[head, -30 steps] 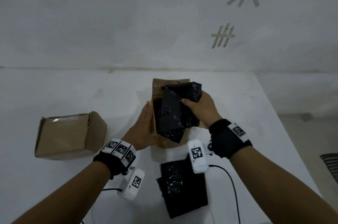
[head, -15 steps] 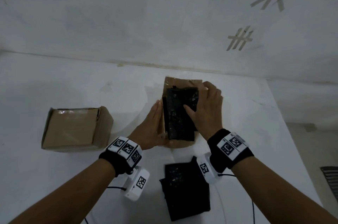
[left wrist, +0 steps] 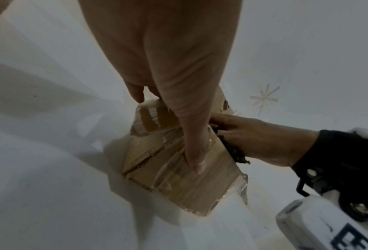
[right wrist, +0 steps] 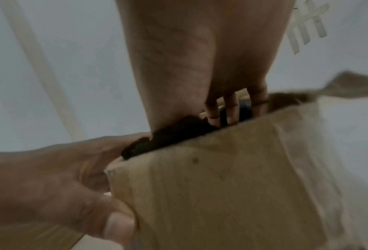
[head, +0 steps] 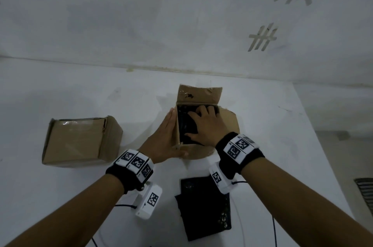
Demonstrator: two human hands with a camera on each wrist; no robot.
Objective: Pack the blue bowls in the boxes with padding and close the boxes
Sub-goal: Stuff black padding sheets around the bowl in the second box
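- A closed cardboard box (head: pixel 80 141) was seen at the left of the white table (head: pixel 60 196), well apart from the hands; it was judged to be already packed, though its contents could not be seen.
- The left hand (head: pixel 163 139) was laid flat against the left wall of the open box (head: pixel 198 95), fingers straight and together, thumb at the near corner, so that the box was steadied.
- The black padding (head: pixel 184 125) was being pressed down into the open box by the right hand (head: pixel 205 125), its fingers spread and extended on the sheet, nothing being pinched.
- A glimpse of blue between the fingers in the right wrist view was taken to be the blue bowl (right wrist: pixel 245 108), lying inside the box under the padding.
- A second piece of black padding (head: pixel 203 206) lay on the table near the person.
- The step in hand was judged to be the padding step. Next, the sheet must be tucked fully below the rim, and then the flaps must be folded over.
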